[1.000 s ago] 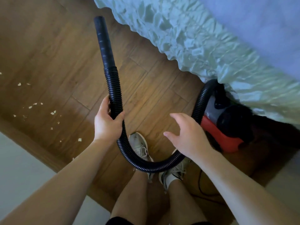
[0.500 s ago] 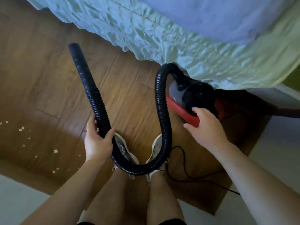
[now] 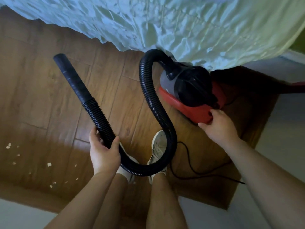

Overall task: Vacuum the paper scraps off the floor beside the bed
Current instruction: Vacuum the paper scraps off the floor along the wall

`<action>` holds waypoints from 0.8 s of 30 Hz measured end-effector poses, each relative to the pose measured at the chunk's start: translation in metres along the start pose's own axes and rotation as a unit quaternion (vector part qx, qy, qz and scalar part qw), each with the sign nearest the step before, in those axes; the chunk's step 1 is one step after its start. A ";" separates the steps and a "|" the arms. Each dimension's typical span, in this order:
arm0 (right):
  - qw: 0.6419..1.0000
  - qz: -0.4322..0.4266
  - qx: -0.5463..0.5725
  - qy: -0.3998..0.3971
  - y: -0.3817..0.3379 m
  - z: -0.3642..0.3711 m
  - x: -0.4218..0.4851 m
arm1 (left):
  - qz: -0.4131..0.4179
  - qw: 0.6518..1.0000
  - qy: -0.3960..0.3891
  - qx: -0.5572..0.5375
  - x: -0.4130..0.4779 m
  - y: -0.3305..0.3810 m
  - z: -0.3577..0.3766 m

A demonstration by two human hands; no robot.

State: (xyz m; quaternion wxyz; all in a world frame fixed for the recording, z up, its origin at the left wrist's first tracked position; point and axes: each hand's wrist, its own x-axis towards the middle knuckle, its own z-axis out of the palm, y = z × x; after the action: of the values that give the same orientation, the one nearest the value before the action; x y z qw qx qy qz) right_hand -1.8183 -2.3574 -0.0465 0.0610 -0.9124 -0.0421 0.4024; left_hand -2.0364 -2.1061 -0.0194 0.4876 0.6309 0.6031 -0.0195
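A red and black vacuum cleaner (image 3: 186,95) stands on the wooden floor at the bed's edge. Its black ribbed hose (image 3: 153,100) loops down past my shoes and rises to a smooth nozzle (image 3: 72,78) pointing up-left. My left hand (image 3: 104,152) grips the hose just below the nozzle section. My right hand (image 3: 217,126) touches the rear corner of the vacuum's red base, thumb under the edge and fingers curled at its back. Several pale paper scraps (image 3: 49,164) lie scattered on the floor at the lower left.
The bed (image 3: 165,22) with a rumpled pale cover fills the top. A black power cord (image 3: 194,169) trails across the floor right of my shoes (image 3: 156,146). White panels border the wood at the bottom left and right.
My right hand moved from mid-air onto the vacuum's body, then to its rear red corner. The view shifted right, so the scraps now sit lower left. My left hand kept its hold on the hose.
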 end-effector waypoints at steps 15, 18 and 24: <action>1.000 0.008 0.025 -0.002 0.021 0.028 0.023 | 0.011 1.000 0.011 -0.008 0.001 -0.018 0.022; 0.999 0.005 0.035 0.004 0.021 0.031 0.027 | 0.011 1.000 0.010 -0.016 0.003 -0.020 0.025; 0.998 0.021 0.060 0.005 0.022 0.035 0.030 | 0.017 1.000 0.018 -0.014 0.003 -0.022 0.034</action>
State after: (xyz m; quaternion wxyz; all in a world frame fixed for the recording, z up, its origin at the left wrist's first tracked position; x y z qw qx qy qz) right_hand -1.8236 -2.3730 -0.0952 0.1073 -0.9100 0.0015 0.4006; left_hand -2.0340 -2.1298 -0.0521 0.4859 0.6346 0.6009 0.0086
